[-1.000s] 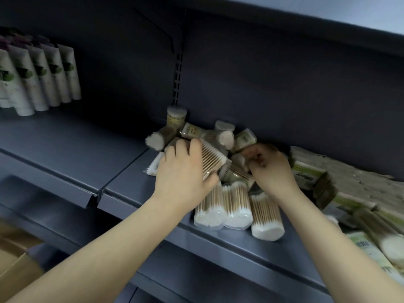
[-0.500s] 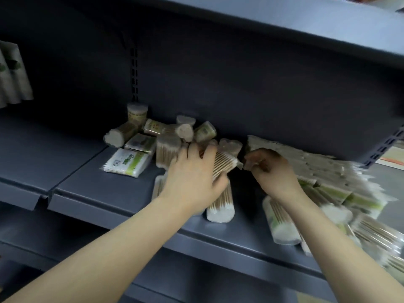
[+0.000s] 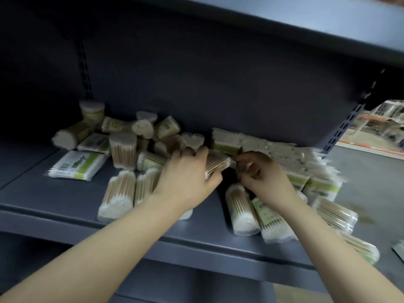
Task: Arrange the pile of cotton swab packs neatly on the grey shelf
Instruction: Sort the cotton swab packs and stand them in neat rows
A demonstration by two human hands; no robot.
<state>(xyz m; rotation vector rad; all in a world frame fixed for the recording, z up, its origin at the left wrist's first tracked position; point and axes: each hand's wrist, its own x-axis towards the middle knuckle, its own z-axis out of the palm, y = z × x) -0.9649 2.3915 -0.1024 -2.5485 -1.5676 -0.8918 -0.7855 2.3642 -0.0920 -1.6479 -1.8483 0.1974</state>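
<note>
Compared with half a second ago, both hands are keeping nearly the same positions, while the view is sitting slightly further right, exposing more of the floor at the right edge of the frame.

At centre frame, the left hand [image 3: 188,178] is gripping a pack of wooden-stick swabs [image 3: 217,164], with the fingers curling over its top and the thumb lying beneath it. The pack is lying flat and pointing right, toward the other hand. Just right of centre, the right hand [image 3: 262,178] is curling its fingers around something small at the end of that pack; what it is pinching cannot be told, because the fingers are in shadow. The two hands are nearly touching.

The pile of cotton swab packs [image 3: 144,138] is sprawling across the grey shelf [image 3: 65,200] from centre left to the right edge. At upper left of the pile, one round pack [image 3: 91,110] is standing upright against the back panel, with others tumbling beside it. A flat pack with a green and white label [image 3: 76,164] is lying at the left side, apart from the rest. Below the left wrist, two packs [image 3: 118,195] are lying side by side with their white tips pointing toward the front lip. Below the right wrist, two more packs [image 3: 241,209] are lying the same way, touching each other. At the right, a blurred stack of flat packs [image 3: 314,171] is reaching toward the shelf end.

An upper shelf [image 3: 284,20] is crossing the top of the frame.
</note>
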